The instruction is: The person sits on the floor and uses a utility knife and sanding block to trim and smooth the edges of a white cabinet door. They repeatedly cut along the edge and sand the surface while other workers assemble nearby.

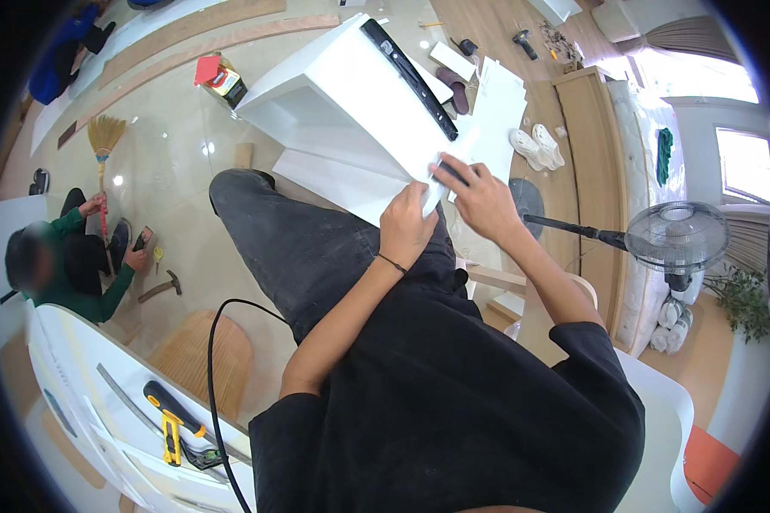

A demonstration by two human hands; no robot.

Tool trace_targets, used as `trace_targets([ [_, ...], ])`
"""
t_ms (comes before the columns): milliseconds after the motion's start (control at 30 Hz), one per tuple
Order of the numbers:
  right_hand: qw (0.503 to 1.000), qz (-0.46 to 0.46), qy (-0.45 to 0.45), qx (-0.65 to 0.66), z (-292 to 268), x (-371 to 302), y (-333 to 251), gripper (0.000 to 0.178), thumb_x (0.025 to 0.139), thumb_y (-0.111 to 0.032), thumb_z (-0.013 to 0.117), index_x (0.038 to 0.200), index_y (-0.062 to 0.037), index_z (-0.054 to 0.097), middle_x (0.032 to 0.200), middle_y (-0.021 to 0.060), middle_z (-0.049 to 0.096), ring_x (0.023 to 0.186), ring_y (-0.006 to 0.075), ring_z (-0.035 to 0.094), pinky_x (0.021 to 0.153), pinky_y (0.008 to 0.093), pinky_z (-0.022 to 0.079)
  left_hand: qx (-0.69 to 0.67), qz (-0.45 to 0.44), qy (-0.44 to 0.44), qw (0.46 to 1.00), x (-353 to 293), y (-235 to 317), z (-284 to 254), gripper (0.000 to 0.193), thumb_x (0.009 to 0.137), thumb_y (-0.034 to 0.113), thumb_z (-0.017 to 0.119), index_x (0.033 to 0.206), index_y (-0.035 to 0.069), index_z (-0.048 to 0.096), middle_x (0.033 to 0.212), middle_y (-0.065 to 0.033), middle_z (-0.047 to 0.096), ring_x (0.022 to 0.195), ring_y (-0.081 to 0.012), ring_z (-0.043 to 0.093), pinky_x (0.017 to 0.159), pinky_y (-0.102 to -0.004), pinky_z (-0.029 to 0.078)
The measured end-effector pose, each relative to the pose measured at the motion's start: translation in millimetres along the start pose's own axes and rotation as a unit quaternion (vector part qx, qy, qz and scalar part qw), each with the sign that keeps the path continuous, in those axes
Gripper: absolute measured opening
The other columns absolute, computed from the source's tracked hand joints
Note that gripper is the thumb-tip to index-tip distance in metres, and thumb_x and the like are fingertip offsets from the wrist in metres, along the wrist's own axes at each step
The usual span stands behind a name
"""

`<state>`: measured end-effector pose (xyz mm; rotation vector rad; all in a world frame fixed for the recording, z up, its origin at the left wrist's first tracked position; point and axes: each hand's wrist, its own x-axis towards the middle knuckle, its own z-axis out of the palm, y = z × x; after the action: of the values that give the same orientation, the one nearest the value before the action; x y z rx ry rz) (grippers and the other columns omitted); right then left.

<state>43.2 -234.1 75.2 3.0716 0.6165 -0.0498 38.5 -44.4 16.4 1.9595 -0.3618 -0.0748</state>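
Left hand [408,227] gripping white piece [432,199], right hand [486,203] holding small dark object [451,173], both by white box [359,103]'s near corner.

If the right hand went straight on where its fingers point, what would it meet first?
The right hand, holding a dark piece, would probably meet the white box first, near the lower end of the black rail; depth is unclear in this single view.
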Motion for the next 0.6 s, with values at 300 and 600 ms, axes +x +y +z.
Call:
trace_targets([
  [300, 0.996, 0.077, 0.017, -0.033, -9, 2, -7, 0.071, 0.082, -0.002, 0.065, 0.148, -0.0287, 0.057, 0.152, 0.0007, 0.054, 0.102, 0.0292, 0.064, 0.078, 0.0397, 0.064, -0.009, -0.031, -0.001, 0.999, 2, 0, 3, 0.042, 0.078, 0.007, 0.079, 0.114, 0.002, 0.057, 0.098, -0.02, 0.069, 0.092, -0.0407, 0.069, 0.079, -0.0485, 0.056],
  [600, 0.998, 0.053, 0.003, -0.036, -13, 0, -13, 0.069, 0.083, -0.006, 0.066, 0.147, -0.0304, 0.059, 0.151, 0.0036, 0.055, 0.098, 0.0294, 0.065, 0.073, 0.0383, 0.063, -0.017, -0.051, -0.022, 0.998, 1, 1, 0, 0.044, 0.079, 0.008, 0.08, 0.112, 0.001, 0.052, 0.095, -0.0216, 0.068, 0.09, -0.0427, 0.069, 0.077, -0.0498, 0.055],
])
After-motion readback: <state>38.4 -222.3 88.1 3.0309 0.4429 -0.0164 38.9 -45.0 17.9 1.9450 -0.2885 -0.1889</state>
